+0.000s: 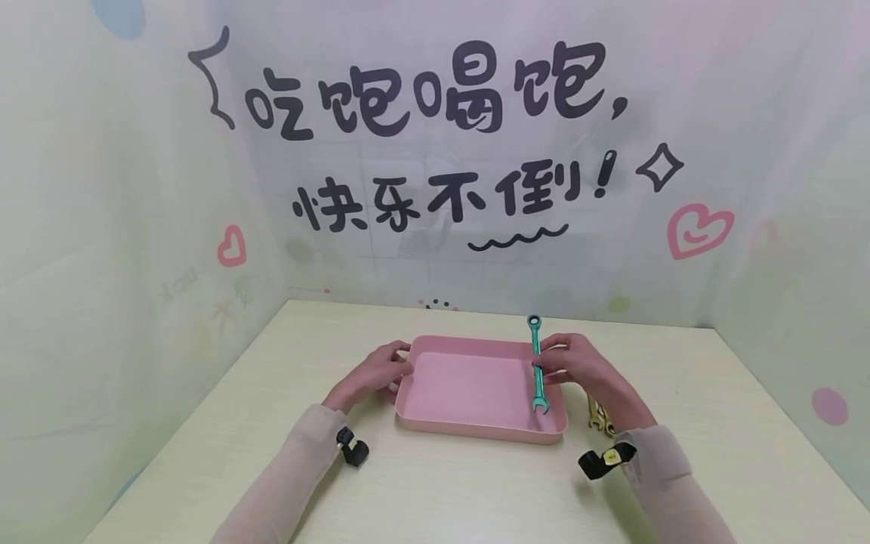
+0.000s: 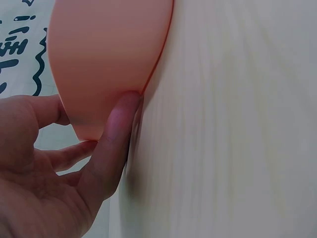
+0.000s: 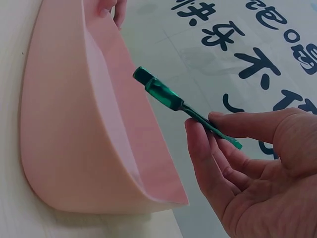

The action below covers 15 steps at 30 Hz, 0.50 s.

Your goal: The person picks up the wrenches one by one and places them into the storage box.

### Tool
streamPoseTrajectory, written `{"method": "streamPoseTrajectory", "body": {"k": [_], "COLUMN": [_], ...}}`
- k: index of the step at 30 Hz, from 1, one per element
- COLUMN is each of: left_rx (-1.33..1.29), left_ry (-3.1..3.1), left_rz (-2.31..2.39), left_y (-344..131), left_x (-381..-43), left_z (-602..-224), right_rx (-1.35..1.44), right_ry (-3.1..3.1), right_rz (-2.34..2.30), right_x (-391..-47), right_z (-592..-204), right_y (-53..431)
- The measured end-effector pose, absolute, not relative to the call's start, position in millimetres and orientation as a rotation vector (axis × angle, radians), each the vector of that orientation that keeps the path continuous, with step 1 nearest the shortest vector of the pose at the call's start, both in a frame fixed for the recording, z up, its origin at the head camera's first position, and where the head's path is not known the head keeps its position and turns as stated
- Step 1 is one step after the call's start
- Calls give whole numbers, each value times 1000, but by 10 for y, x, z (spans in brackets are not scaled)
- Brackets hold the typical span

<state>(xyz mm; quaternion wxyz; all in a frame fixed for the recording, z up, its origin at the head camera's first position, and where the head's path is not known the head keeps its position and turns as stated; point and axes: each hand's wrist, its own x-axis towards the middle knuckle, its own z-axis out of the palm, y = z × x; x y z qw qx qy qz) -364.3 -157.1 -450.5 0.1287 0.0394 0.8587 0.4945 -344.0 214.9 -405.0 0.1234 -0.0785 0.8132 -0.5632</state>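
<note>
A shallow pink tray [image 1: 469,385] lies on the table. My left hand [image 1: 382,372] grips its left end. In the left wrist view the thumb [image 2: 119,124] presses low on the tray's outer wall, with the other fingers up at the rim. Over the tray's right end, my right hand [image 1: 578,363] pinches a green combination wrench [image 1: 539,385] by its shaft. Its ring end points to the back wall and its open jaw toward me. In the right wrist view the wrench [image 3: 166,95] sits between thumb and fingertips, above the rim.
Gold-coloured wrenches [image 1: 595,417] lie on the table [image 1: 435,491] to the right of the tray, partly covered by my right wrist. A printed white curtain [image 1: 421,272] hangs behind the table and along both sides.
</note>
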Motion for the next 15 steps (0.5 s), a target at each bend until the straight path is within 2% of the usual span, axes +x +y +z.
{"method": "streamPoseTrajectory", "body": {"k": [15], "left_rx": [106], "left_ry": [2502], "left_rz": [1422], "left_y": [-1563], "left_x": [-3645], "left_z": [-4492], "right_rx": [-201], "right_ry": [2405], "right_rz": [-1551], "right_x": [-3408], "right_z": [-4093], "right_y": [2068]}}
